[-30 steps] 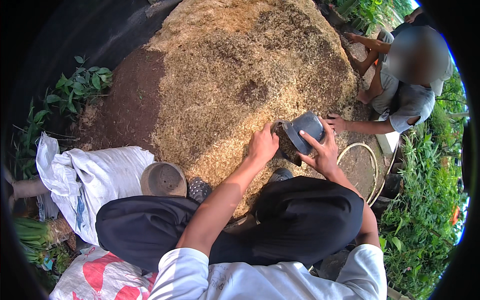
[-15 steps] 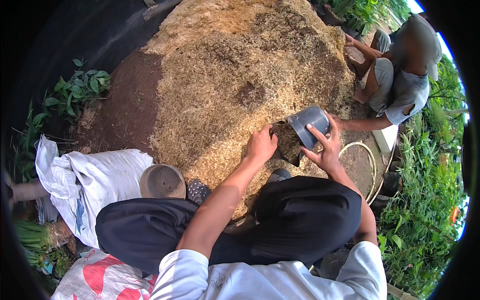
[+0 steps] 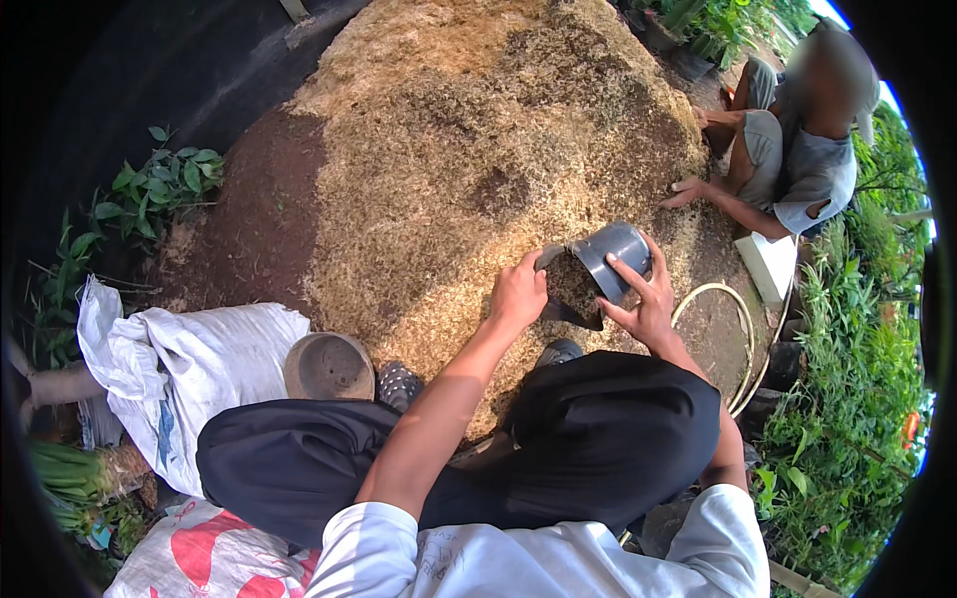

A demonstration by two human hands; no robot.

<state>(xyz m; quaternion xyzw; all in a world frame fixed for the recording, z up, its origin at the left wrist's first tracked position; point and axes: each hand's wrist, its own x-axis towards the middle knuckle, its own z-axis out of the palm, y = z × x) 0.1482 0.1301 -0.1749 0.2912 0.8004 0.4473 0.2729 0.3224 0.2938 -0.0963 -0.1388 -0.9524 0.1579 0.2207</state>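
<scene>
We see the right hand (image 3: 643,304) with fingers wrapped over a grey plastic pot (image 3: 610,257), gripping it tilted — mouth turned toward the left hand (image 3: 518,296). That left hand is cupped, fingers curled at the pot's mouth, touching the dark soil mix (image 3: 570,284) there. Just beyond both hands rises the heap of husk and soil (image 3: 478,149) — a co-worker's hand (image 3: 683,191) rests on it farther off.
</scene>
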